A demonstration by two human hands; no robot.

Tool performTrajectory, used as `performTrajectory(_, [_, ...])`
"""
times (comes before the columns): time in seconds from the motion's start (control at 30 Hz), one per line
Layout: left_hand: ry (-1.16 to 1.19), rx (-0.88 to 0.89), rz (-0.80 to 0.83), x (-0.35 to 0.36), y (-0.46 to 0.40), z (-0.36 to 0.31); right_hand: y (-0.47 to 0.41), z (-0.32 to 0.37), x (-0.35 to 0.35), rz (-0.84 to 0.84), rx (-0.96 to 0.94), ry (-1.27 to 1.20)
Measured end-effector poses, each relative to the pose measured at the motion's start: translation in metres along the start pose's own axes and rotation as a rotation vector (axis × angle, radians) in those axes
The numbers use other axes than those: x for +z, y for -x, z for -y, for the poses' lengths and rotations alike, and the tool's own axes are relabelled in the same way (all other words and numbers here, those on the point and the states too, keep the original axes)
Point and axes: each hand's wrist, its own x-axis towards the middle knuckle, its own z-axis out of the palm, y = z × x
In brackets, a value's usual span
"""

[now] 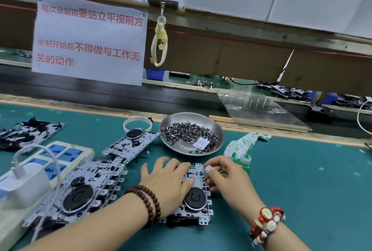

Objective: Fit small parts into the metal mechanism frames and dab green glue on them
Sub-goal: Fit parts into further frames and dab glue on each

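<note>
A metal mechanism frame (196,200) with a black round wheel lies on the green mat near me. My left hand (168,182) rests flat on its left side and holds it down. My right hand (223,174) pinches at the frame's upper right edge; whether a small part sits between the fingertips I cannot tell. A steel dish (218,130) behind the hands holds several small dark parts. The green glue bottle (242,160) stands just behind my right hand, beside a glue-stained plastic bag (241,142).
A stack of frames (80,188) lies to the left, with another frame (130,146) behind it and a white ring (137,125). A power strip (62,154) with a white charger (26,182) sits far left. A paper sign (89,39) hangs ahead.
</note>
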Motion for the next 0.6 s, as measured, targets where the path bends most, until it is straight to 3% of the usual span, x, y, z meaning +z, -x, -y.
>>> performTrajectory(0.27, [0.176, 0.054, -0.254, -0.003, -0.019, -0.008, 0.003, -0.001, 0.004, -0.054, -0.104, 0.082])
performTrajectory(0.6, [0.346, 0.119, -0.353, 0.011, -0.025, 0.001, 0.004, -0.009, 0.008, -0.104, -0.078, 0.043])
